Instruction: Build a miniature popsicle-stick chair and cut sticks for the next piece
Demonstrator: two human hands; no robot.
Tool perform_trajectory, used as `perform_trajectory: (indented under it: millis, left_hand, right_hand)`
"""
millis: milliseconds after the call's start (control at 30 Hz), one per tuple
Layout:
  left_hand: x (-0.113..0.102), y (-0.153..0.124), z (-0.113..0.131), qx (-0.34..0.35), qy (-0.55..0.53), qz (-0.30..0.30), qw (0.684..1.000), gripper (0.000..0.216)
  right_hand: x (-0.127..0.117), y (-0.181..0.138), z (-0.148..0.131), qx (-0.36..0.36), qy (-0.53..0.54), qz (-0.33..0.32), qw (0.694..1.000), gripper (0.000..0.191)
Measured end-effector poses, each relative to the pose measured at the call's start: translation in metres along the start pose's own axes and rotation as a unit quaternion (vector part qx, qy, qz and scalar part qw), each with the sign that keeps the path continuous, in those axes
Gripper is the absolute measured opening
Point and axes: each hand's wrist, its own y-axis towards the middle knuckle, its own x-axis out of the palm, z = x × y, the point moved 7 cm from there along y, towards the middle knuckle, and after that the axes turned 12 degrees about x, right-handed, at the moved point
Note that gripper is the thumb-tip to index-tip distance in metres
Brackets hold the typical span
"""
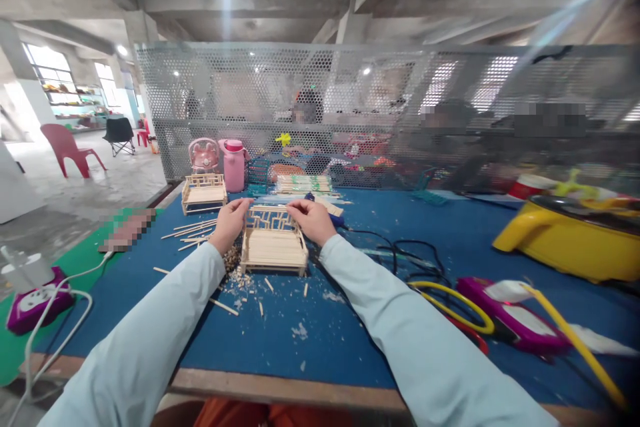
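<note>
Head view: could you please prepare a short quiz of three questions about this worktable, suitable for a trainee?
1. Multiple choice: Which thing is between the left hand and the right hand?
A) a yellow pot
B) a bench-like stick model
C) a red chair

2. True or false: In the picture, a second stick model stands to the left of the pink jug.

3. Fill in the colour: The tabletop under the forearms is mainly ____.

Key: 1. B; 2. true; 3. blue.
</note>
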Motion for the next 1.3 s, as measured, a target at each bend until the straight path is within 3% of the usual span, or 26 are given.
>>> perform_trajectory:
  millis: [567,900,1000,1067,1133,1167,1233,1300]
  left_hand:
    - [0.003,0.001,-0.005,-0.008,-0.032,-0.030,0.999,0.040]
    - [0.002,-0.001,0.000,0.003,0.001,-0.020,1.000,0.035]
    - [-0.004,0.000,0.005,0.016,0.017,0.017,1.000,0.038]
    - [-0.016,-0.001,0.021,0.068,0.071,0.085,0.991,0.037]
    - [-0.024,-0.011,0.054,0.180,0.160,0.144,0.960,0.034]
    - [-0.022,-0.019,0.073,0.249,0.203,0.146,0.936,0.032]
    - [-0.004,-0.039,0.105,0.360,0.242,0.074,0.898,0.031]
    - [0.019,-0.059,0.123,0.408,0.264,-0.038,0.873,0.029]
  right_hand:
    - [0.001,0.001,0.003,-0.007,-0.008,0.007,1.000,0.024]
    - [0.001,0.000,0.003,-0.016,-0.018,0.017,1.000,0.021]
    - [-0.006,0.000,-0.002,-0.021,-0.019,0.047,0.998,0.022]
    - [-0.015,-0.002,-0.010,-0.035,-0.024,0.083,0.996,0.022]
    - [-0.024,-0.010,-0.027,-0.087,-0.051,0.114,0.988,0.020]
    - [-0.026,-0.016,-0.039,-0.127,-0.074,0.122,0.982,0.019]
    - [-0.027,-0.035,-0.064,-0.209,-0.132,0.121,0.961,0.019]
    - [-0.025,-0.056,-0.084,-0.255,-0.180,0.120,0.943,0.020]
